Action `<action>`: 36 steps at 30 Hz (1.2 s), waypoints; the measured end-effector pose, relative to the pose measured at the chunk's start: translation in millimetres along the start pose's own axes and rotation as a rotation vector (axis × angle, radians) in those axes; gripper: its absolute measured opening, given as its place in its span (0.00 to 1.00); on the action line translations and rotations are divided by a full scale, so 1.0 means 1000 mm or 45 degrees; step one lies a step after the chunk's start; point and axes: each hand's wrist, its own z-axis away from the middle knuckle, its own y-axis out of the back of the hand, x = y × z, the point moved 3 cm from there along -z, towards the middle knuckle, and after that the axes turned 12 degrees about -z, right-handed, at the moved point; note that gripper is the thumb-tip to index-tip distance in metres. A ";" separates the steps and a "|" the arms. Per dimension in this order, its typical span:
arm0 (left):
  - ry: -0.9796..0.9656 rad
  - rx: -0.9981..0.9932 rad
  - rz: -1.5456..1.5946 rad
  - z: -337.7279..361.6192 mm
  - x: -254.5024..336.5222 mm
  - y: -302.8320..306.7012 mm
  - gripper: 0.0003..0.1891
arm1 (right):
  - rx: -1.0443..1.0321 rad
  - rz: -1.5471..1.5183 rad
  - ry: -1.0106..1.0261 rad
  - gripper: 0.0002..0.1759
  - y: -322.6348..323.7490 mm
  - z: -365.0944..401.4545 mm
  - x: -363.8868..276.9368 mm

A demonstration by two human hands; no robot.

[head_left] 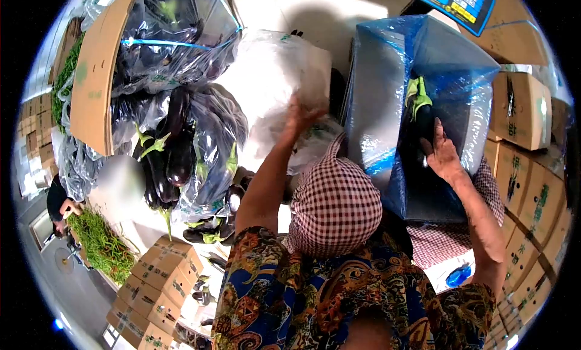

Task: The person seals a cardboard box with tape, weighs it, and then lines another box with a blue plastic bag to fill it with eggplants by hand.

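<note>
My left hand is over a crumpled clear plastic sheet on a pale surface, its fingers apart and nothing visible in them. Reaching into a carton lined with blue plastic, my right hand has its fingers stretched out, the index finger pointing forward. Beside that hand, dark eggplants with green stems lie in the carton; whether the fingertips touch them is hard to tell. Blue film covers the carton's rim and walls.
At the left, eggplants lie partly in plastic beside an open carton. A scale display stands at top right. Stacked cartons line the right side. Green peppers and another person are at far left.
</note>
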 end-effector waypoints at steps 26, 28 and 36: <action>0.303 0.380 1.190 0.041 0.003 0.112 0.15 | 0.061 -0.097 -0.085 0.43 -0.008 -0.002 0.010; 0.357 0.705 0.967 0.064 0.001 0.148 0.29 | -0.044 -0.059 -0.142 0.43 -0.006 -0.005 0.004; 0.584 0.006 0.168 0.037 -0.026 0.124 0.25 | -0.021 0.043 -0.116 0.44 -0.015 -0.009 0.017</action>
